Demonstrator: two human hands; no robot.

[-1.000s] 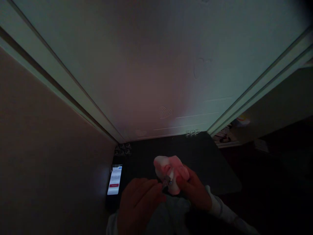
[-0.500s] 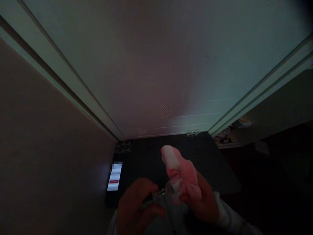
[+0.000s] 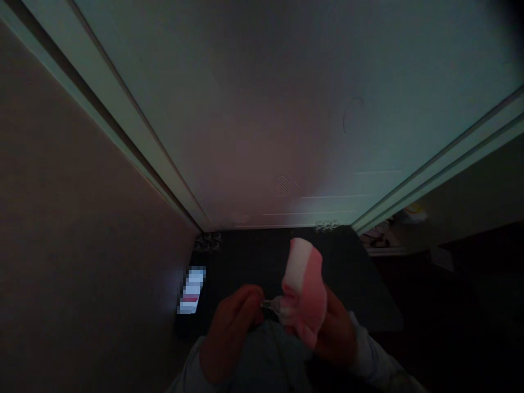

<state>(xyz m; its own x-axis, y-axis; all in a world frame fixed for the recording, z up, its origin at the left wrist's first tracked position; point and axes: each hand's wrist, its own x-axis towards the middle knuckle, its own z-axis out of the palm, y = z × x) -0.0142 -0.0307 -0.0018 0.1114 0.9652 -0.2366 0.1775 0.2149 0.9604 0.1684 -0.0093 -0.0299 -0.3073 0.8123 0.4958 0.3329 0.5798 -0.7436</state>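
The room is dark. My right hand (image 3: 338, 330) is closed around a soft pink and white object (image 3: 303, 286), maybe a plush or cloth piece, held upright over a dark table (image 3: 368, 284). My left hand (image 3: 231, 333) is closed, its fingertips pinching a small shiny metal part (image 3: 271, 305) at the lower left side of the pink object. Both hands sit close together near the bottom middle of the view, and pale sleeves show at both wrists.
A lit phone (image 3: 191, 290) lies on the table's left edge beside a brownish wall (image 3: 73, 245). A pale door or panel (image 3: 262, 120) rises behind the table. Shelves with dim items (image 3: 388, 234) stand at the right.
The pink object has been turned upright and shifted right. My left hand's pinch on the metal part stays at its lower side. The view has drifted slightly.
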